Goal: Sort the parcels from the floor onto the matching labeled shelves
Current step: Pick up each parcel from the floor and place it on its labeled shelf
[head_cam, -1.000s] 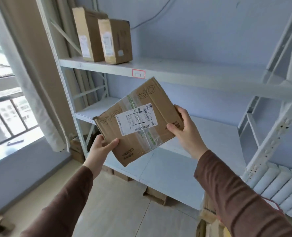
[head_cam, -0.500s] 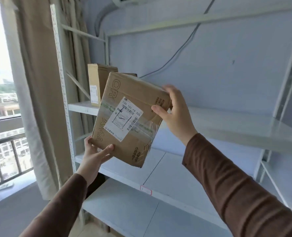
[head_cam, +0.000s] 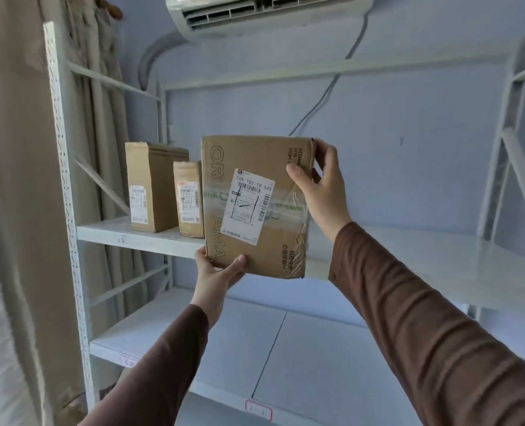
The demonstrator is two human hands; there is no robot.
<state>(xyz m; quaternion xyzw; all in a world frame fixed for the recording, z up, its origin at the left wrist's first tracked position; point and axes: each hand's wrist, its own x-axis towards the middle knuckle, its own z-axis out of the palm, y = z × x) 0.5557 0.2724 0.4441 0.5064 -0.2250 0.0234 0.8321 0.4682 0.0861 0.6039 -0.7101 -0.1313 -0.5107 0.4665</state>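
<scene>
I hold a flat brown cardboard parcel (head_cam: 281, 241) upright in front of the upper shelf (head_cam: 138, 239), its white shipping label facing me. My left hand (head_cam: 216, 278) grips its lower left corner from below. My right hand (head_cam: 321, 187) grips its upper right edge, thumb on the front. Two smaller brown parcels (head_cam: 152, 186) (head_cam: 189, 199) stand upright on the same shelf, just left of the held parcel. The parcel's bottom edge hangs slightly below the shelf's front lip.
A white metal rack with a perforated upright (head_cam: 67, 210) fills the view. The lower shelf (head_cam: 230, 342) carries a red-framed label (head_cam: 258, 410) on its front edge. An air conditioner (head_cam: 264, 10) hangs above. Beige curtains (head_cam: 12, 179) are at the left.
Both hands have raised the parcel from waist height up to the upper shelf and turned it upright. My view has tilted upward with it.
</scene>
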